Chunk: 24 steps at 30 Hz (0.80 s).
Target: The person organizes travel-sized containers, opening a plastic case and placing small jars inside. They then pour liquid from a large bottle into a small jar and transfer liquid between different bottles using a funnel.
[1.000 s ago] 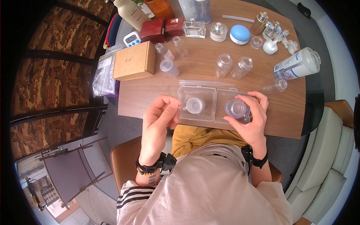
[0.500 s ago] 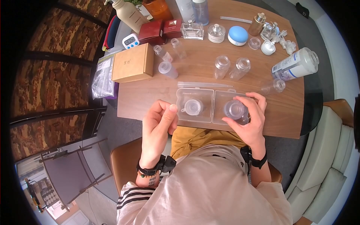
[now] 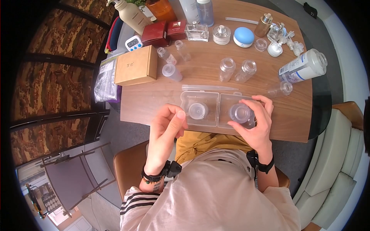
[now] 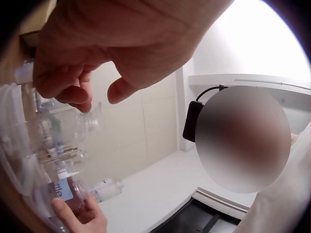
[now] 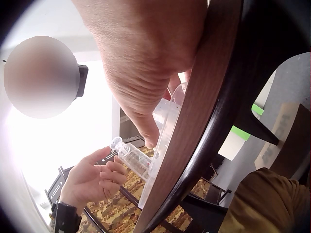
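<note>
In the head view, my right hand (image 3: 256, 119) grips a clear, purple-tinted bottle (image 3: 240, 113) around its sides, over the right half of an opened clear plastic case (image 3: 213, 122). The left wrist view shows a light blue label (image 4: 63, 189) on that bottle. A second clear bottle (image 3: 197, 111) stands upright in the left half; its clear top (image 5: 116, 143) shows in the right wrist view. My left hand (image 3: 166, 125) hovers beside this bottle with fingers loosely curled. Its thumb and fingertips stand apart in the left wrist view, close to the clear top.
Behind the case lies a clear tapered tube (image 3: 210, 87). Further back stand small clear bottles (image 3: 227, 70), a cardboard box (image 3: 136, 65) and red boxes (image 3: 156, 34). A large labelled bottle (image 3: 302, 66) leans at the right. The table's front edge (image 3: 289, 140) runs close to my body.
My left hand has shifted slightly right, closer to the left bottle's top, whose small side tab no longer shows. My right hand keeps its grip on the other bottle.
</note>
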Motion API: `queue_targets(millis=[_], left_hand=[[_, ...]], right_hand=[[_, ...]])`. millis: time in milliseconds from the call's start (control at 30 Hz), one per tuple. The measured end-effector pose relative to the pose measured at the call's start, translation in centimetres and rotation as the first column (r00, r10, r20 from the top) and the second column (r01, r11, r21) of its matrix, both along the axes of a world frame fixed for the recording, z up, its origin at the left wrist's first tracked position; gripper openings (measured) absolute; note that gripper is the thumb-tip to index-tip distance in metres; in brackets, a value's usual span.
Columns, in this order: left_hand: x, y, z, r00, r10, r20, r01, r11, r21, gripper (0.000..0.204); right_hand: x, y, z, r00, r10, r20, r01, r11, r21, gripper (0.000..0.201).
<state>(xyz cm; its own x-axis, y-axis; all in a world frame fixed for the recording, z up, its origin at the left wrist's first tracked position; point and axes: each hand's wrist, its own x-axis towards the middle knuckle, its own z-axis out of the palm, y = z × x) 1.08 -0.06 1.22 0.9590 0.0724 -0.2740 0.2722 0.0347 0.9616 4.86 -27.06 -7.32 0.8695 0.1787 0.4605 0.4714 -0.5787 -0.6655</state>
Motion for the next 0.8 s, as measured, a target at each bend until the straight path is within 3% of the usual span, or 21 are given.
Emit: queue_targets(millis=[800], left_hand=[[0.45, -0.21, -0.03, 0.999, -0.044, -0.009, 0.043, 0.997, -0.066, 0.023]], right_hand=[[-0.12, 0.33, 0.55, 0.999, -0.029, -0.016, 0.029, 1.0, -0.012, 0.065]])
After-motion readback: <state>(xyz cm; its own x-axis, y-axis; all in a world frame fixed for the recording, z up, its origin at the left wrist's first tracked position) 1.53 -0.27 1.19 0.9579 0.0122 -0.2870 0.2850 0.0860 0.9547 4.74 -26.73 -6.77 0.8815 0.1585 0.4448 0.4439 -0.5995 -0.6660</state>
